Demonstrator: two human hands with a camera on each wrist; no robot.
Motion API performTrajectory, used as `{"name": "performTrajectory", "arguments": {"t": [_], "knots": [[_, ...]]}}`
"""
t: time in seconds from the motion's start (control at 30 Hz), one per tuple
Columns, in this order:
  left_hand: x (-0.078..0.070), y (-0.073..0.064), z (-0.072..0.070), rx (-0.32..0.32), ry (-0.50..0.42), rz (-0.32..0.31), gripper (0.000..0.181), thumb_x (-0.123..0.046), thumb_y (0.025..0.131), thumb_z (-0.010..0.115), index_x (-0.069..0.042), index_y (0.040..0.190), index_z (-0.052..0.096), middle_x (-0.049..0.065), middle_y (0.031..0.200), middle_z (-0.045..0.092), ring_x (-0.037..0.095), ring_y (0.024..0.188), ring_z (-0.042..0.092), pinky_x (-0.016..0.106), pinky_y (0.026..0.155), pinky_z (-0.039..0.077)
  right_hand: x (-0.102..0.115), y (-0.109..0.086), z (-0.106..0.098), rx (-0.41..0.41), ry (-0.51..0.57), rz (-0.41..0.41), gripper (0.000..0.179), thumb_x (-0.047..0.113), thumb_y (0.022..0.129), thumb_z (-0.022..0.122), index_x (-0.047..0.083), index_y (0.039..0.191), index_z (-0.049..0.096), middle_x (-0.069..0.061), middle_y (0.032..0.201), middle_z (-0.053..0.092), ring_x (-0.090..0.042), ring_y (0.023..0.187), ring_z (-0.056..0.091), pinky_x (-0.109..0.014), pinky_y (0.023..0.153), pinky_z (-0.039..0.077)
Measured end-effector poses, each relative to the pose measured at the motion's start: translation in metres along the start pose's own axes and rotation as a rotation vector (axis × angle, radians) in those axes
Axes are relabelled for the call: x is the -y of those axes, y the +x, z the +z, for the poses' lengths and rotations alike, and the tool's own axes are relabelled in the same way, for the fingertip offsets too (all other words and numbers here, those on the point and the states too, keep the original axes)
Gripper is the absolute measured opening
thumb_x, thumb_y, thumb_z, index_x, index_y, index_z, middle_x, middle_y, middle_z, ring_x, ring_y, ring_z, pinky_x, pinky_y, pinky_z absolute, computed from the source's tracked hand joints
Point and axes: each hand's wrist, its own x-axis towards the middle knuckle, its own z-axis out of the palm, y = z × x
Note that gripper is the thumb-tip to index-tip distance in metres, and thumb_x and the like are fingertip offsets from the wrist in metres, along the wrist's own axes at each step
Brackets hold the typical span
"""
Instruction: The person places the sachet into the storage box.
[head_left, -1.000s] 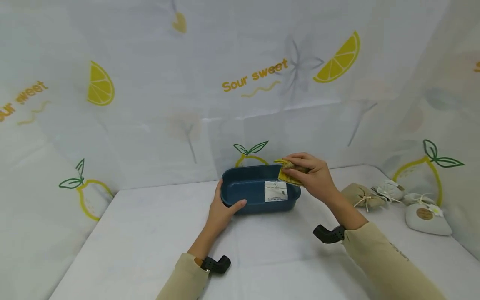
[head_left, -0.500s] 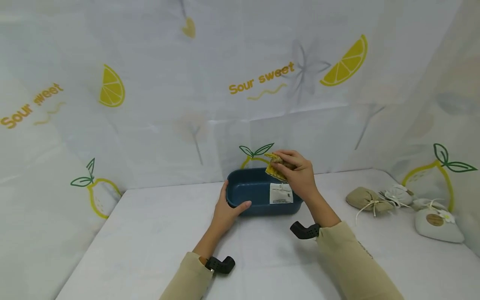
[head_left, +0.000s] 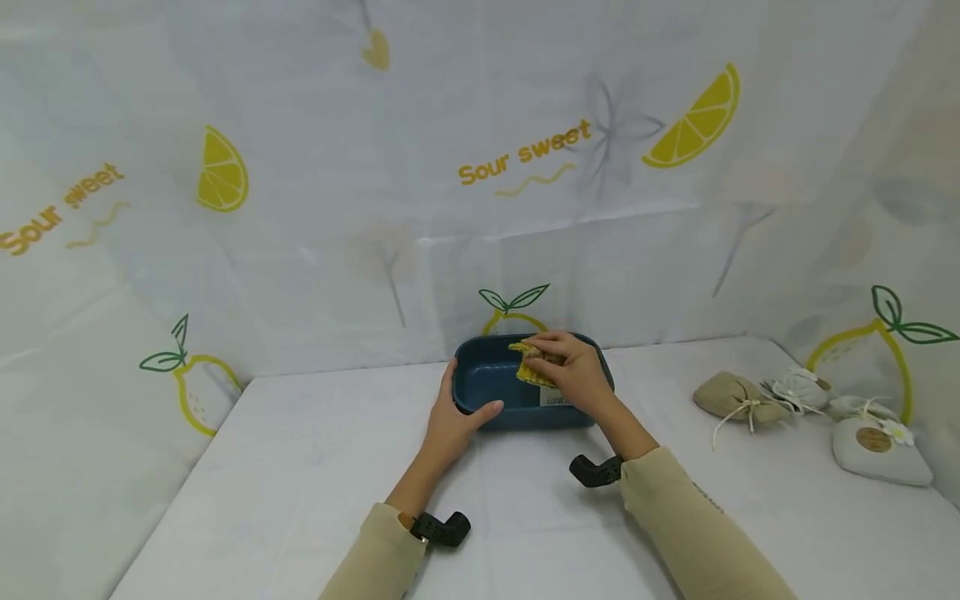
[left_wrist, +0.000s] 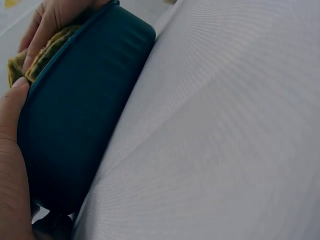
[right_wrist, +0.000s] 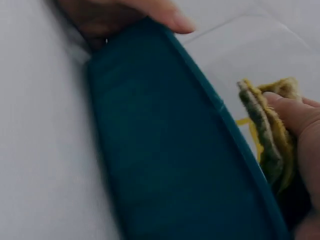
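Observation:
A dark blue rectangular basin (head_left: 517,419) stands on the table against the back cloth. My left hand (head_left: 450,425) grips its left end, the thumb (left_wrist: 15,107) over the near rim. A folded, fuzzy yellow-and-green cloth (head_left: 534,375) is pinched between the thumb and fingers of my right hand (head_left: 573,371), over the basin's interior. In the right wrist view the layered folds of the cloth (right_wrist: 272,132) show just beyond the rim. Inside the basin's right part lies a small white pouch (head_left: 555,397) with printed lettering, partly covered by the right hand.
On the right side of the white table (head_left: 337,467) lie several small tied pouches: a tan one (head_left: 735,397), white ones at the back, and a white one (head_left: 873,450) with a brown label and flower. A lemon-printed cloth wall (head_left: 337,275) rises right behind the basin.
My right hand has carried the yellow-and-green cloth leftward from the basin's right end, then lower over its middle, covering more of the white pouch. The left hand keeps its grip on the basin.

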Motion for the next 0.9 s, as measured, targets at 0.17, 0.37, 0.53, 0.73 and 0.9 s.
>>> {"name": "performTrajectory", "arguments": {"t": [0.17,0.37,0.53,0.73,0.9], "knots": [[0.0,-0.001,0.001,0.031,0.001,-0.003,0.114,-0.066,0.077,0.078,-0.033,0.163,0.011,0.001,0.171,0.018,0.032,0.156,0.023,0.063,0.12,0.029,-0.002,-0.006,0.001,0.079,-0.122,-0.02,0.032,0.018,0.089,0.077,0.012,0.121,0.076,-0.01,0.124,0.07,-0.026,0.102,0.068,-0.03,0.078,0.058],[-0.003,-0.001,-0.001,0.02,0.004,0.003,0.114,-0.066,0.077,0.078,-0.031,0.164,0.012,0.002,0.171,0.019,0.032,0.156,0.024,0.064,0.12,0.029,0.001,-0.002,0.002,0.183,-0.168,0.021,0.032,0.019,0.091,0.076,0.013,0.122,0.075,-0.01,0.122,0.07,-0.024,0.098,0.071,-0.036,0.08,0.06],[-0.003,-0.001,-0.002,0.021,0.006,0.0,0.114,-0.065,0.078,0.078,-0.031,0.164,0.011,0.002,0.171,0.018,0.032,0.156,0.024,0.063,0.12,0.029,0.004,-0.001,0.004,0.263,-0.164,0.096,0.03,0.015,0.092,0.074,0.013,0.121,0.076,-0.009,0.12,0.069,-0.023,0.101,0.07,-0.033,0.08,0.06],[-0.003,-0.001,-0.003,0.017,0.011,0.004,0.115,-0.064,0.078,0.079,-0.03,0.164,0.011,0.002,0.171,0.019,0.032,0.156,0.024,0.062,0.12,0.029,0.004,0.001,0.007,0.314,-0.215,0.143,0.027,0.015,0.092,0.074,0.012,0.119,0.077,-0.008,0.117,0.071,-0.024,0.104,0.068,-0.036,0.084,0.06],[-0.003,-0.001,-0.003,0.007,0.013,0.015,0.115,-0.064,0.077,0.079,-0.03,0.164,0.012,0.003,0.17,0.02,0.033,0.156,0.025,0.063,0.119,0.03,0.004,0.006,0.009,0.404,-0.297,0.262,0.03,0.02,0.092,0.075,0.012,0.121,0.076,-0.01,0.123,0.073,-0.032,0.117,0.065,-0.053,0.099,0.053]]}}
